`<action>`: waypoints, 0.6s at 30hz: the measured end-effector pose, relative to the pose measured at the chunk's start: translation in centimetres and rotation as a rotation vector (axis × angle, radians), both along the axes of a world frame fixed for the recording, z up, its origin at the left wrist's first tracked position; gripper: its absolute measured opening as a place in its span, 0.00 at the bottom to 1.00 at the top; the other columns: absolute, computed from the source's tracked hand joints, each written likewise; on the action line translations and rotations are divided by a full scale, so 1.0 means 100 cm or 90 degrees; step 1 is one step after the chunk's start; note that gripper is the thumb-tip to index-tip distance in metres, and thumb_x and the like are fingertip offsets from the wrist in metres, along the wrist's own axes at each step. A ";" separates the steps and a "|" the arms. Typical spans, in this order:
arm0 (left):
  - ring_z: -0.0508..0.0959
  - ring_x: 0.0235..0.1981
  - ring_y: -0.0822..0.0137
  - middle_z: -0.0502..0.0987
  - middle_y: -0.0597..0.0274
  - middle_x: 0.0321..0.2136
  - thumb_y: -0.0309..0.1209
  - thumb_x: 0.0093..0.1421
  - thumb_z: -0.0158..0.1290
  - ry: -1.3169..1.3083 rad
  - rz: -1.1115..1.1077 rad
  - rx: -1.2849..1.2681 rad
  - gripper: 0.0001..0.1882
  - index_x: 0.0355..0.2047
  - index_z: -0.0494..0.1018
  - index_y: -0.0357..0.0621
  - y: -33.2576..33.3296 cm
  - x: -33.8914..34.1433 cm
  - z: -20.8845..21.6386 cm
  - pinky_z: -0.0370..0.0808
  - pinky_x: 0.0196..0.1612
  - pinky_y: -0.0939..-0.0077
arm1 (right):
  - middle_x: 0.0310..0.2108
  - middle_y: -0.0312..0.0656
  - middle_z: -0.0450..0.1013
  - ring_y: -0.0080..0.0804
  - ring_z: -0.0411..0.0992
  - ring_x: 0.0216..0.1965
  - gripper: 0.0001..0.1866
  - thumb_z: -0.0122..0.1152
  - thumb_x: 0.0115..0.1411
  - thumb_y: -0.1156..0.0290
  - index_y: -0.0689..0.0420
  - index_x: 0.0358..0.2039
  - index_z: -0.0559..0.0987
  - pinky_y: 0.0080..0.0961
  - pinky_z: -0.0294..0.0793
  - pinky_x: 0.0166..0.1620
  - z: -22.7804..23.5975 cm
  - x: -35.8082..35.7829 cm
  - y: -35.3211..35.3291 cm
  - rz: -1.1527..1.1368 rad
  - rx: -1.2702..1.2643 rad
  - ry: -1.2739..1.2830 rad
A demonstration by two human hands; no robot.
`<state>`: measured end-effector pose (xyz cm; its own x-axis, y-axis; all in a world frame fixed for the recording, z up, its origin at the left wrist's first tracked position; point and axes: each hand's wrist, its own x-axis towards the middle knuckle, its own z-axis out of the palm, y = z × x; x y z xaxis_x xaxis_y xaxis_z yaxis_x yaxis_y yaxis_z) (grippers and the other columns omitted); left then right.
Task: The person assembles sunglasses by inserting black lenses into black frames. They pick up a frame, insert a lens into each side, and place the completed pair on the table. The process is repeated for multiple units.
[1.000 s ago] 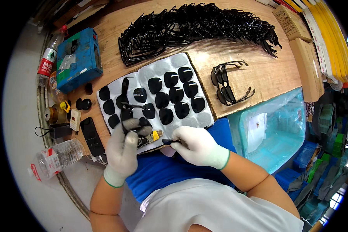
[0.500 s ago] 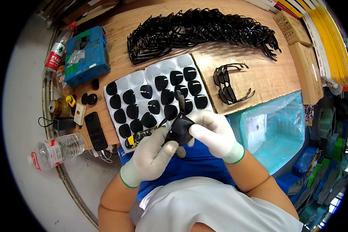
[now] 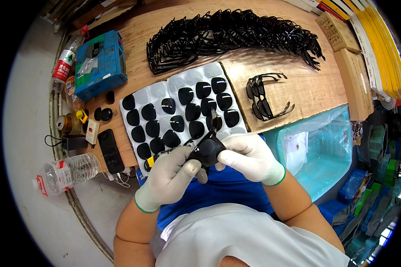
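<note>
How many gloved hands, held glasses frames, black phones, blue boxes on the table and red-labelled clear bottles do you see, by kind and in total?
Gloved hands: 2, left hand and right hand
Held glasses frame: 1
Black phone: 1
Blue box: 1
Red-labelled clear bottles: 2, upper bottle and lower bottle
Total: 7

The left hand (image 3: 167, 180) and right hand (image 3: 252, 156) were gloved in white edged with green, while black was seen on the held sunglasses (image 3: 208, 151). Dark lenses (image 3: 193, 111) were backed by a pale-grey sheet (image 3: 153, 92), and light-brown wood grain was shown by the table (image 3: 309, 86).
</note>
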<state>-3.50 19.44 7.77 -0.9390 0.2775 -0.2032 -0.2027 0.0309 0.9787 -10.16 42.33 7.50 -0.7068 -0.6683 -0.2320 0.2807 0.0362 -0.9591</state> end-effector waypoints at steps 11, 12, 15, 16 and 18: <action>0.81 0.24 0.70 0.80 0.58 0.20 0.33 0.69 0.47 0.063 0.013 -0.133 0.14 0.37 0.74 0.31 0.005 -0.007 0.014 0.78 0.31 0.76 | 0.31 0.42 0.81 0.21 0.79 0.34 0.08 0.58 0.67 0.75 0.67 0.39 0.81 0.20 0.78 0.38 0.019 -0.009 0.004 0.055 0.022 0.059; 0.82 0.24 0.68 0.81 0.56 0.21 0.33 0.69 0.48 0.062 0.006 -0.151 0.13 0.39 0.74 0.31 0.005 -0.007 0.017 0.79 0.30 0.75 | 0.31 0.42 0.81 0.22 0.79 0.35 0.08 0.58 0.67 0.77 0.68 0.41 0.81 0.21 0.79 0.40 0.019 -0.010 0.006 0.071 0.018 0.071; 0.84 0.24 0.62 0.82 0.52 0.24 0.31 0.68 0.50 0.099 0.010 -0.193 0.13 0.45 0.72 0.31 0.008 -0.005 0.022 0.80 0.29 0.71 | 0.31 0.42 0.81 0.23 0.80 0.35 0.08 0.58 0.67 0.77 0.68 0.41 0.81 0.21 0.80 0.41 0.014 -0.013 0.003 0.100 0.003 0.189; 0.85 0.24 0.61 0.82 0.51 0.25 0.30 0.68 0.51 0.136 0.026 -0.200 0.15 0.49 0.71 0.31 0.011 -0.003 0.019 0.80 0.29 0.70 | 0.31 0.42 0.81 0.23 0.80 0.35 0.08 0.58 0.67 0.77 0.68 0.41 0.81 0.21 0.80 0.40 0.012 -0.013 0.000 0.085 -0.004 0.171; 0.85 0.25 0.55 0.82 0.48 0.29 0.27 0.66 0.52 0.207 0.032 -0.224 0.22 0.59 0.64 0.30 0.010 0.002 0.014 0.80 0.29 0.68 | 0.31 0.42 0.81 0.23 0.80 0.33 0.08 0.58 0.67 0.76 0.68 0.40 0.80 0.21 0.80 0.39 0.007 -0.008 -0.009 0.056 -0.020 0.133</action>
<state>-3.35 20.42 9.13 -0.9798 0.1976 0.0294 0.1024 0.3703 0.9233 -10.95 41.42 8.16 -0.6760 -0.7341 -0.0649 0.0723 0.0215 -0.9972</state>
